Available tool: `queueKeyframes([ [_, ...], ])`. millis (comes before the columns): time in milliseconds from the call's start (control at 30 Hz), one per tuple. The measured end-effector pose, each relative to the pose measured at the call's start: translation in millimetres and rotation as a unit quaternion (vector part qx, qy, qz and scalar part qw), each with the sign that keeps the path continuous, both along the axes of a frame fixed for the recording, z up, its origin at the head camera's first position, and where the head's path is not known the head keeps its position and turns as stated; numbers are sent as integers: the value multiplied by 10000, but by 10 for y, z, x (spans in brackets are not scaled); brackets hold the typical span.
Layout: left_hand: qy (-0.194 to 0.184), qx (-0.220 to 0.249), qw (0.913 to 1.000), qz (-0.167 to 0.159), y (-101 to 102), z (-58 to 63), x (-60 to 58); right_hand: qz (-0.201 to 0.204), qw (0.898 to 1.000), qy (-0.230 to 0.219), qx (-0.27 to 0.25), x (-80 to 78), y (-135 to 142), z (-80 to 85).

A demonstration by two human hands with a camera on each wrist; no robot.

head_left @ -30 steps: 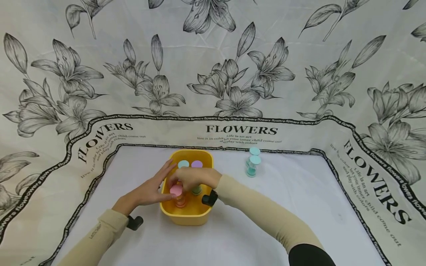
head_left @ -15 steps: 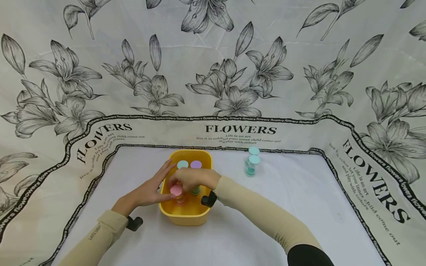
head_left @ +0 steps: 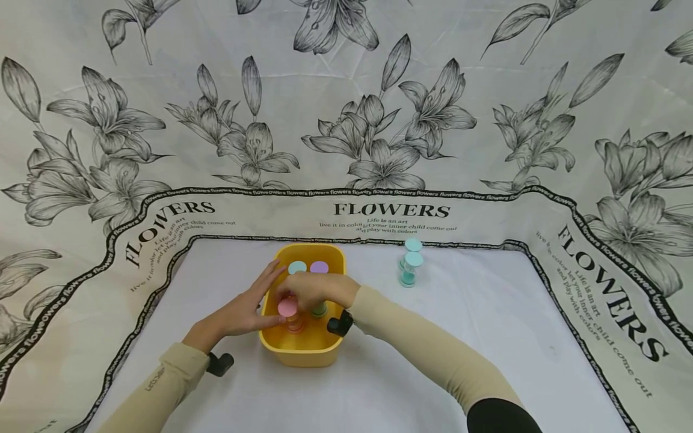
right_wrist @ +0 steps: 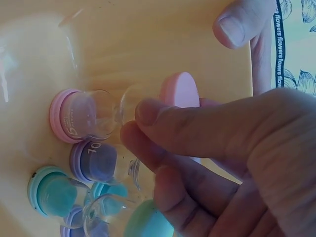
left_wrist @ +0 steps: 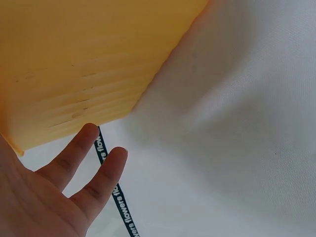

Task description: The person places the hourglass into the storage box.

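My right hand (head_left: pixel 311 290) reaches into a yellow plastic tub (head_left: pixel 308 359). In the right wrist view its thumb and forefinger (right_wrist: pixel 158 153) close around the upper glass of a pink-capped sand timer (right_wrist: pixel 81 116) marked 5. Just below stands a purple sand timer (right_wrist: pixel 94 160) marked 10, its top hidden by my fingers. Turquoise (right_wrist: pixel 54 192) and green (right_wrist: pixel 148 222) timers stand beside these. My left hand (head_left: pixel 238 313) lies along the tub's left side, fingers straight and spread, thumb over the rim; two outstretched fingers (left_wrist: pixel 101 187) show outside the wall in the left wrist view.
To the tub's right, two turquoise sand timers (head_left: pixel 409 272) stand one behind the other on the white tablecloth (head_left: pixel 465 313). A cloth printed with flowers (head_left: pixel 390 150) rises behind the table. Turquoise (head_left: pixel 297 267) and purple (head_left: pixel 319 267) caps show at the tub's far end.
The pink cap has shifted very slightly up and to the right in the head view. Both hands stay almost where they were.
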State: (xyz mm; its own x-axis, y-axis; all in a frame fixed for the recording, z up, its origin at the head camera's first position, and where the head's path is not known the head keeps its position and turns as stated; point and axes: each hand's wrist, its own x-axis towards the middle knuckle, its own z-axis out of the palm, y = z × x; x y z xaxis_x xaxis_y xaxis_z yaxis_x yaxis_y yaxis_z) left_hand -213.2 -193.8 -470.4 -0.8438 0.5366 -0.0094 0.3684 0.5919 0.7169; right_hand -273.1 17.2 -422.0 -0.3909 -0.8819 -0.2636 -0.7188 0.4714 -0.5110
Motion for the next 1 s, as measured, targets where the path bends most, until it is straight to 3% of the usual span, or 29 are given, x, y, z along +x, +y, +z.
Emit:
queueKeyframes([
  [233,-35,-35,10000,38,9,-2,7,38,9999,99,92,-5,21,20],
  [533,-24,72,9999,75,9,-10,-1,-263,9996,-106,60,-52,167,216],
  [767,-189,151,9996,159,18,-36,-8,-645,9919,-514,-970,-102,419,398],
  [1000,-320,158,9991,231,52,-56,-9,-1502,9709,-36,-1865,-160,874,461],
])
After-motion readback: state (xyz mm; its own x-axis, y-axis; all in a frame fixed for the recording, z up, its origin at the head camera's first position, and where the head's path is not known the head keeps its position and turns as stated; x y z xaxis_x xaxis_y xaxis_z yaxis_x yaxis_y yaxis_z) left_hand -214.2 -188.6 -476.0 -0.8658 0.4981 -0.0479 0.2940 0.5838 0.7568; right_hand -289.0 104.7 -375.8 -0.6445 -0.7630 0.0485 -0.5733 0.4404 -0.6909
